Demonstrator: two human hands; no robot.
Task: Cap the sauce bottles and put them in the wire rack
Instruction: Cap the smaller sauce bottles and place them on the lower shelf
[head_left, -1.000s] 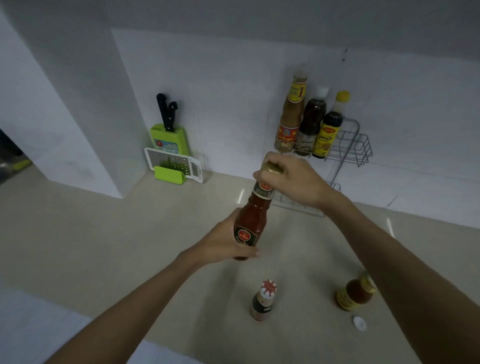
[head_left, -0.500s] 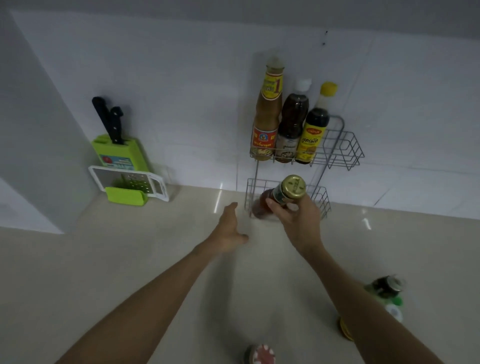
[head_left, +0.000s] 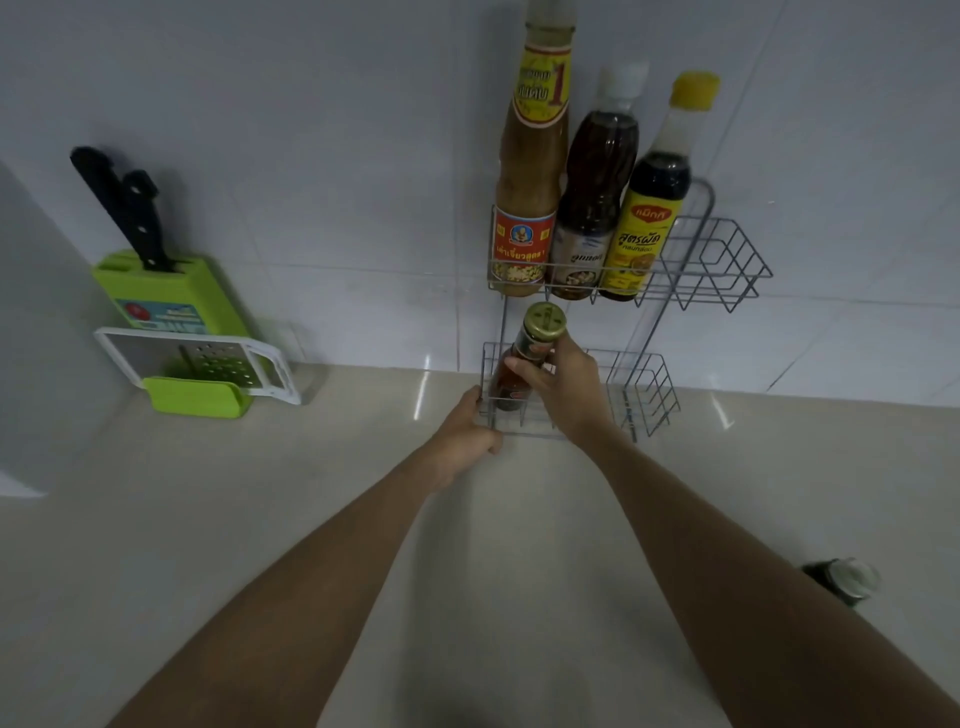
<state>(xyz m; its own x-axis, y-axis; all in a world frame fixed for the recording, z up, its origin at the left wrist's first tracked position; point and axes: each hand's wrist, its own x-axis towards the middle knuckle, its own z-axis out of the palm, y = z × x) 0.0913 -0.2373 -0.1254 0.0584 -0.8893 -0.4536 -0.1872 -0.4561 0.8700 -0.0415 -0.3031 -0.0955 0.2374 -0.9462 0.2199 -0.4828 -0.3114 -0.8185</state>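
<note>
A two-tier wire rack (head_left: 722, 260) stands against the white wall. Its top tier holds three capped bottles: a tan sauce bottle (head_left: 527, 208), a dark bottle with a white cap (head_left: 595, 208) and a dark bottle with a yellow cap (head_left: 649, 223). My right hand (head_left: 563, 387) grips a red sauce bottle with a gold cap (head_left: 543, 325), which stands tilted inside the left end of the lower tier. My left hand (head_left: 465, 439) is closed on the front left corner of the lower tier. A dark capped bottle (head_left: 841, 579) stands on the counter at the right, beside my right forearm.
A green knife block (head_left: 161, 291) with two black-handled knives leans on the wall at the left, with a white and green grater (head_left: 202, 369) in front of it. The beige counter (head_left: 260, 519) runs to the wall.
My right hand has carried the red bottle from in front of the rack into its lower tier. My left hand has moved forward and taken hold of the rack's corner. The view moved closer.
</note>
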